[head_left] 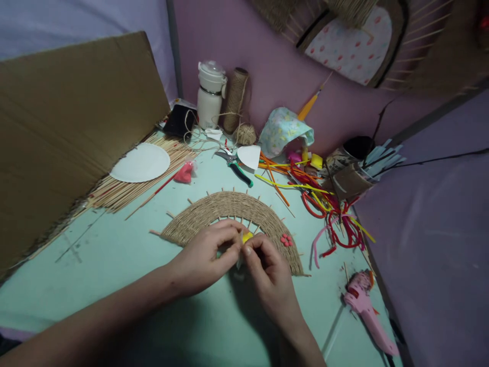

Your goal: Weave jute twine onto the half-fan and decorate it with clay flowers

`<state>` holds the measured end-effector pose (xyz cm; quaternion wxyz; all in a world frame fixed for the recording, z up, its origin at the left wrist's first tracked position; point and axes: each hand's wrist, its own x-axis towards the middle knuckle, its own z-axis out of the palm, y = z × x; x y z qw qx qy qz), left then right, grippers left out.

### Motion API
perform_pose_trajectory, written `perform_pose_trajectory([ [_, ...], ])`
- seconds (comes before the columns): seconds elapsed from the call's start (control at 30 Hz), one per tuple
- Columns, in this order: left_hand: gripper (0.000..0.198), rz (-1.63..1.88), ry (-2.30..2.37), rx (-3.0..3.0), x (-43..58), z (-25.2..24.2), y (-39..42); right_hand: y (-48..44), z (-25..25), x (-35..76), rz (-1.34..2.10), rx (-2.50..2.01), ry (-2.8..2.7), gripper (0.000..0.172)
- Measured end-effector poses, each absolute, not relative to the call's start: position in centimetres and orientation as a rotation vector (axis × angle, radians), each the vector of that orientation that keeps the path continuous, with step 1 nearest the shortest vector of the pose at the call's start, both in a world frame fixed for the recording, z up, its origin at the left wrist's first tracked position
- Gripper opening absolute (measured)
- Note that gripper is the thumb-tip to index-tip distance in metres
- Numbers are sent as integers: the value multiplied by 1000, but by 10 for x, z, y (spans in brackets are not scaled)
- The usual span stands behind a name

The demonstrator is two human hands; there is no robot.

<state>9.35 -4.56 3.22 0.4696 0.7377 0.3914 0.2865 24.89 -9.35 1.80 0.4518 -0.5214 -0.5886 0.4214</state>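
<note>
My left hand (pixel 211 251) and my right hand (pixel 270 275) meet in front of me, both closed at the fingertips. Between them is a small clear packet of yellow clay (pixel 247 237), partly hidden by my fingers. Each hand pinches an edge of it. Just beyond and beneath lies a fan-shaped weave of twine on sticks (pixel 225 204), its curved edge pointing away. A small red flower (pixel 286 240) sits on the right end of the weave.
Pliers with green handles (pixel 240 173), a bag of red clay (pixel 185 172) and a white paper plate (pixel 141 162) lie beyond. Pipe cleaners and red scissors (pixel 313 205) are heaped to the right, near a pink glue gun (pixel 369 316). A cardboard sheet (pixel 76 117) stands left.
</note>
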Motion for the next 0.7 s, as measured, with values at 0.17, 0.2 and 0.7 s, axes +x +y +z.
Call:
perform_pose_trajectory([
  [0.17, 21, 710, 990, 1760, 93, 33, -47, -93, 13, 247, 877, -1347, -1498, 18],
  [0.2, 20, 712, 1004, 1764, 93, 32, -48, -93, 12, 246, 794, -1367, -1528, 18],
  [0.7, 16, 783, 1043, 1915, 98, 27, -54, -95, 13, 245, 590, -1438, -1636, 11],
])
